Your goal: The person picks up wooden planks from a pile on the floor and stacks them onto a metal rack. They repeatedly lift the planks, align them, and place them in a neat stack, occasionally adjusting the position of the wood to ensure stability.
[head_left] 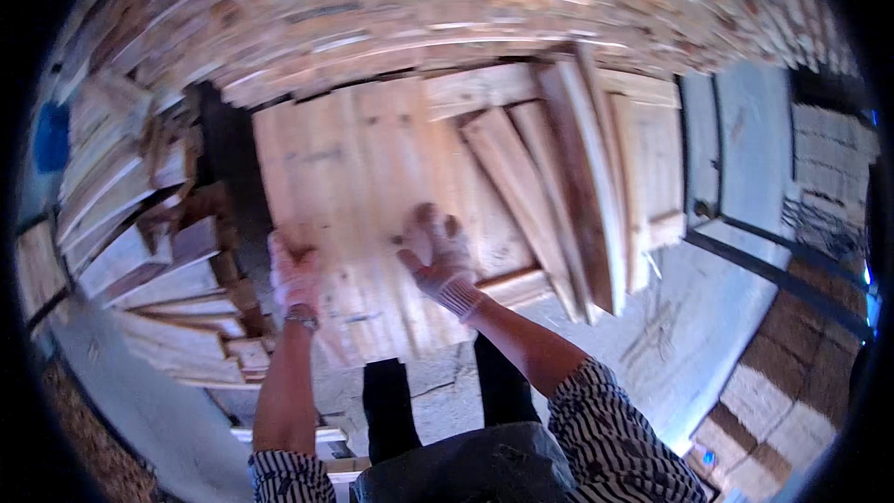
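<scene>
From my remote post, I see pale wooden boards lying side by side ahead of dark-trousered legs. My gloved right hand spreads its fingers over their middle, holding nothing visible; my gloved left hand meets their left edge, though blur leaves me unable to tell how tightly it closes. Loose planks slant at right; stacked timber rises beyond.
</scene>
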Tool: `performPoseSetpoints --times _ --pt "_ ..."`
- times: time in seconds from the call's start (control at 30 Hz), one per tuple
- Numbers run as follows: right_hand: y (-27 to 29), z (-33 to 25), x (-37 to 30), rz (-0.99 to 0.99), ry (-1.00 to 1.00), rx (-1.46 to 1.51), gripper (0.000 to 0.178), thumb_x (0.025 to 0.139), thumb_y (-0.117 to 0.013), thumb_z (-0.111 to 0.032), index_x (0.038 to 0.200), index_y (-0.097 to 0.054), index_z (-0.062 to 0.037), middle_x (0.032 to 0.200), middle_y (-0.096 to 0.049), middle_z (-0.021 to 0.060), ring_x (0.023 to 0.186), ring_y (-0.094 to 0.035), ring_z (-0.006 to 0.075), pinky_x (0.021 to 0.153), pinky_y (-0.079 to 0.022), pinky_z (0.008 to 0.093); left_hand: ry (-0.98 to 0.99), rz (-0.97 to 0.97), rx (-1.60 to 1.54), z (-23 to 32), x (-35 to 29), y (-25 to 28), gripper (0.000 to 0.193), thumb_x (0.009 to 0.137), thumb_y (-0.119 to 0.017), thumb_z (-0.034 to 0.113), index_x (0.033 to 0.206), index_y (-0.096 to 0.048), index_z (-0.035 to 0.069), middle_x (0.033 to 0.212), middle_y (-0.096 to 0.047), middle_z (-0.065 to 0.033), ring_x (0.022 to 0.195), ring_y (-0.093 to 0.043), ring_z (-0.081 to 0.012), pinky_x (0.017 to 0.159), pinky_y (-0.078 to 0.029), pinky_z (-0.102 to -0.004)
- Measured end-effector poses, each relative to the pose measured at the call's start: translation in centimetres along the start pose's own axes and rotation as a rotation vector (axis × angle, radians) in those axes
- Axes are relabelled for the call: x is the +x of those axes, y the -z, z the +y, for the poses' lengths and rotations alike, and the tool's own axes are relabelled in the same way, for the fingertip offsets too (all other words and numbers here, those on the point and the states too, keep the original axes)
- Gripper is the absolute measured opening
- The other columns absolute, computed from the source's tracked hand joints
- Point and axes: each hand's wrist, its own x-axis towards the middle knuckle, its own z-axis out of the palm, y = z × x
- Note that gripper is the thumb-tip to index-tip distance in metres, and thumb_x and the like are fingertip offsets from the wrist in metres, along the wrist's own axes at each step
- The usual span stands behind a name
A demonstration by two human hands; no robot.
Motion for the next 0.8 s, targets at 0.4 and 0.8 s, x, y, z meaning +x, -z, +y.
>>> performPoseSetpoints --times 0.4,0.8 --pt "14.2 13.6 -1.6 0.047 -0.099 -0.590 0.107 0.080 -0.072 -0.034 0.156 -0.002 -0.0041 0.154 -0.020 0.0331 0.140 -0.024 0.0527 0.113 -0.027 0.0583 0.200 -0.258 0.703 9.3 -1.2 -4.8 0.144 0.061 -0.079 0.068 0.151 0.012 0.003 0.154 0.005 -0.0338 0.141 -0.001 -0.0567 0.110 -0.013 -0.0698" --pt "20.5 10.6 -1.2 -0.085 0.019 0.788 0.059 0.096 -0.055 -0.003 0.151 -0.034 -0.0023 0.133 -0.055 0.0043 0.110 -0.053 0.0094 0.099 -0.044 0.0263 0.165 -0.248 0.396 8.2 -2.5 -3.4 0.128 0.060 -0.088 0.052 0.143 -0.005 -0.001 0.139 -0.026 -0.0276 0.129 -0.030 -0.0455 0.107 -0.031 -0.0561"
